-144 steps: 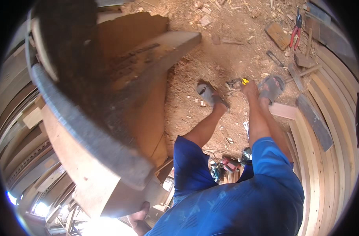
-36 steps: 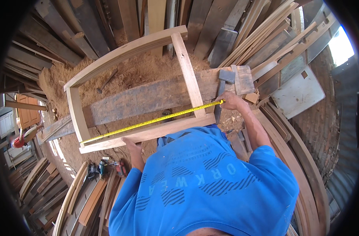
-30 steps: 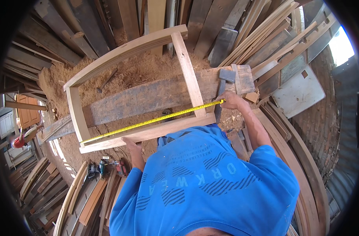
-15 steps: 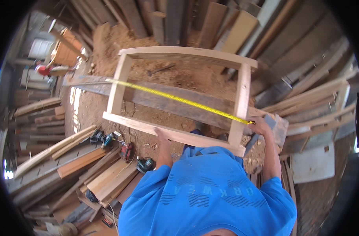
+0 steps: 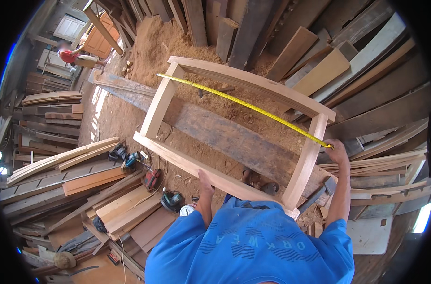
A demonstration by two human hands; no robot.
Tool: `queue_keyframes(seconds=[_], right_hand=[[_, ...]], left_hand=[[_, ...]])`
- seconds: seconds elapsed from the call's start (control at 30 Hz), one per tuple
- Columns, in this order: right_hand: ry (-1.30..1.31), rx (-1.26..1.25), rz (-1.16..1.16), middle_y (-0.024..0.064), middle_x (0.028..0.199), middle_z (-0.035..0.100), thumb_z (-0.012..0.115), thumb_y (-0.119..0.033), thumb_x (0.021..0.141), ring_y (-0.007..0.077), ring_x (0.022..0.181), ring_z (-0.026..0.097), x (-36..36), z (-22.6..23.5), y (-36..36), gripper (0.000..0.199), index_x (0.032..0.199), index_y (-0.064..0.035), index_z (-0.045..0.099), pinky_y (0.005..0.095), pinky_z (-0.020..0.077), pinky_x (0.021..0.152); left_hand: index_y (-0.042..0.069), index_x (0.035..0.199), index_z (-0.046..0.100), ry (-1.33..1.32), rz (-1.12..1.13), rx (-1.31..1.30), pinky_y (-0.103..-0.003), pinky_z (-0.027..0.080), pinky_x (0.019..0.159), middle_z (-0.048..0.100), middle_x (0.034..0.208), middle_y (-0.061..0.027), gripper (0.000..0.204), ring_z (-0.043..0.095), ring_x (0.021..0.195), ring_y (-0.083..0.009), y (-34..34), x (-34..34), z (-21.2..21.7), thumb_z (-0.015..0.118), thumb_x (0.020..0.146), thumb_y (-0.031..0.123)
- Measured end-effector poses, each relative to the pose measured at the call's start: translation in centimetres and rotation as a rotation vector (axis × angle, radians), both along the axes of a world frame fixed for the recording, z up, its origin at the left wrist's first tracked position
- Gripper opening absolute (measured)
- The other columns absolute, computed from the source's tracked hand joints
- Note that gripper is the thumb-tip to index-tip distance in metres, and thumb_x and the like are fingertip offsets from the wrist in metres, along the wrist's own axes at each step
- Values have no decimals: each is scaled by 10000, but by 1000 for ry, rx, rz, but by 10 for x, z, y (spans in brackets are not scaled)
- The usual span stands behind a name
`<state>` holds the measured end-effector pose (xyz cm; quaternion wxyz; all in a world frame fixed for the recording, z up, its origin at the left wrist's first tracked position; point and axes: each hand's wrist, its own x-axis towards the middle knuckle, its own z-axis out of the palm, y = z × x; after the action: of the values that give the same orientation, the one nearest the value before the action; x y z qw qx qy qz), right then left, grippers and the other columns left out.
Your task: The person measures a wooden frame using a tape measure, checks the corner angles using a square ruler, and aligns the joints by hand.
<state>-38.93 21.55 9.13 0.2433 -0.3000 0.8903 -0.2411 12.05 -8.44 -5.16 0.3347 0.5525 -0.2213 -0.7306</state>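
A rectangular frame of pale wood [image 5: 214,180] with a curved far rail tilts in front of me, above a long weathered board [image 5: 225,137]. My left hand [image 5: 206,184] grips the near rail, its lower fingers hidden behind the wood. A yellow tape measure [image 5: 246,105] is pulled out straight across both side pieces, its far end jutting past the left one. Just outside the right side piece, my right hand [image 5: 337,152] is closed around the tape's near end. A hammer-like tool [image 5: 319,193] lies beside my right forearm.
Planks [image 5: 253,33] lean along the far side over sawdust [image 5: 154,40]. Power tools, including a green-and-black one [image 5: 172,200], lie left of me by stacked boards [image 5: 130,213]. Curved wood pieces [image 5: 390,189] are piled at right. A person in red [image 5: 69,56] is at far left.
The tape has shifted toward the curved far rail, and my right hand has moved with it along the right side piece. The frame appears turned clockwise as the view shifts. My left hand keeps its grip.
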Motion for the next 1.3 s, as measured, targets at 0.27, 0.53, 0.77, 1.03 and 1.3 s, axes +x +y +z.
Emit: queue_keyframes(seconds=[0.27,0.53,0.77,1.03,1.3], right_hand=[[-12,6,-44,213,1113,665,638,-67,757,368,1054,628,-53,-20,40,323,1070,-45,711,409,493,946],[28,-10,-25,193,950,695,646,-78,763,392,951,643,-62,-40,48,258,1011,-73,719,444,512,829],[161,-11,41,157,1026,692,654,-48,736,368,1054,601,-78,-63,31,298,1029,-69,706,436,488,943],[217,47,-92,109,1126,676,622,-79,793,303,1178,551,-83,-72,32,287,1054,-140,725,435,426,1032],[217,63,-104,113,1141,674,695,-84,793,309,1203,533,-82,-78,27,301,1094,-101,710,430,398,1071]], left_hand=[[102,1480,342,16,-26,-4,-424,368,1114,502,1389,-109,790,489,1278,-284,-4,3,-6,448,953,680],[74,1496,315,-7,-37,-29,-449,323,1143,440,1451,-145,766,441,1317,-308,-13,-13,-3,447,977,622],[157,1506,318,-30,-125,60,-506,319,1146,404,1504,-86,780,406,1359,-312,-9,18,-5,326,960,713],[-86,1517,75,-940,-960,-1294,-508,167,1199,243,1535,-305,1156,277,1414,-416,-30,79,-52,731,788,527],[-100,1520,109,-1047,-885,-1604,-521,212,1184,276,1531,-300,1080,329,1398,-406,-19,62,-35,735,820,433]])
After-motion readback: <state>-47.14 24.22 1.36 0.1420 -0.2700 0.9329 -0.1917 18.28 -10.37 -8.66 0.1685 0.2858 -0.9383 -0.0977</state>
